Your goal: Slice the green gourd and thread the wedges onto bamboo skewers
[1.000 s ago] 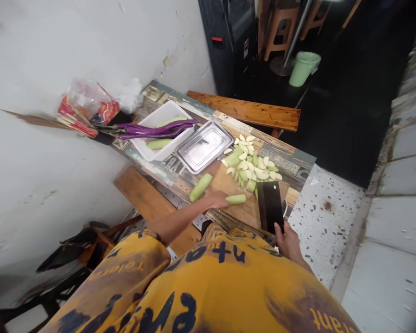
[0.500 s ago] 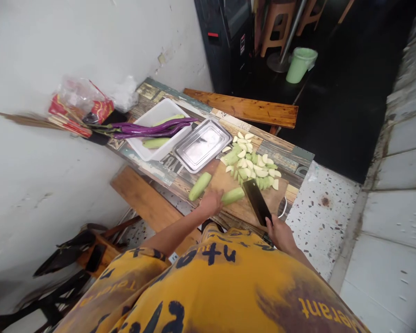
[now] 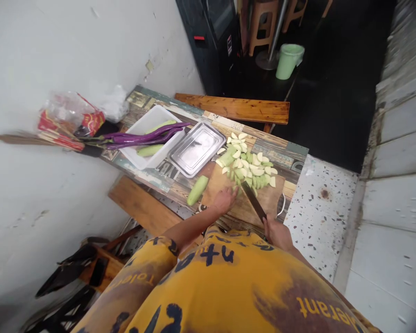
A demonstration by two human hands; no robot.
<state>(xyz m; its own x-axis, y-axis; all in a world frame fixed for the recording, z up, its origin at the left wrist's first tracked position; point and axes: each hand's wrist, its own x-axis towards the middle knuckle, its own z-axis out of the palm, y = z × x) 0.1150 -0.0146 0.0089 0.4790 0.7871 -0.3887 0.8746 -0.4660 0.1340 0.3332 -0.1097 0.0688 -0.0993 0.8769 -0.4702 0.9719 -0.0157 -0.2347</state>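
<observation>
My right hand (image 3: pixel 276 231) is wrapped round the handle of a cleaver (image 3: pixel 253 201), whose dark blade slants across the wooden cutting board (image 3: pixel 263 204). Close to the blade's tip, my left hand (image 3: pixel 225 200) presses down on a piece of pale green zucchini (image 3: pixel 239 191), mostly hidden under the fingers. Beyond the blade spreads a heap of cut zucchini slices (image 3: pixel 253 169), partly on the board. A whole peeled-looking zucchini (image 3: pixel 198 190) lies to the left of the board.
A shallow metal tray (image 3: pixel 197 149) sits behind the board. Left of it, a white plastic bin (image 3: pixel 131 159) holds zucchini, with long purple eggplants (image 3: pixel 142 138) across it. Plastic bags (image 3: pixel 72 113) and chopsticks lie by the wall. Wooden benches (image 3: pixel 235 109) flank the table.
My left hand has moved right along the zucchini piece, now covering most of it. The cleaver blade has turned more edge-on, near the fingers. The view has shifted slightly.
</observation>
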